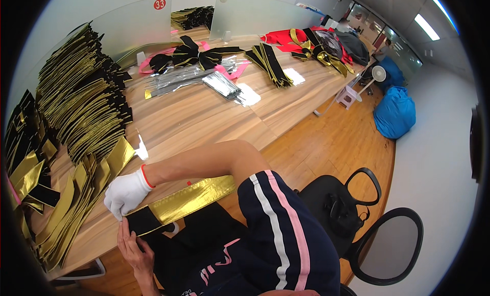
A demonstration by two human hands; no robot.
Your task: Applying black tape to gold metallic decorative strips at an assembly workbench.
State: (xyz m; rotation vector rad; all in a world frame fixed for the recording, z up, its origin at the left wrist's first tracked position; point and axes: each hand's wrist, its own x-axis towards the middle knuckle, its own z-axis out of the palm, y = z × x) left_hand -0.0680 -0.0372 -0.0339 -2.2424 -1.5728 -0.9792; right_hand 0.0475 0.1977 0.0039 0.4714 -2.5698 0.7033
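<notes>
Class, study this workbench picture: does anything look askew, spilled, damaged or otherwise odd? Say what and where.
One oddity: only the right hand wears a white glove; the left hand is bare. Both pinch the black end of a gold-and-black ribbon strip at the table edge. Nothing looks spilled or damaged.

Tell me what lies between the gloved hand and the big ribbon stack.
Head view: loose gold strips lie fanned on the table between the gloved hand and the stack, a white scrap beside them.
</notes>
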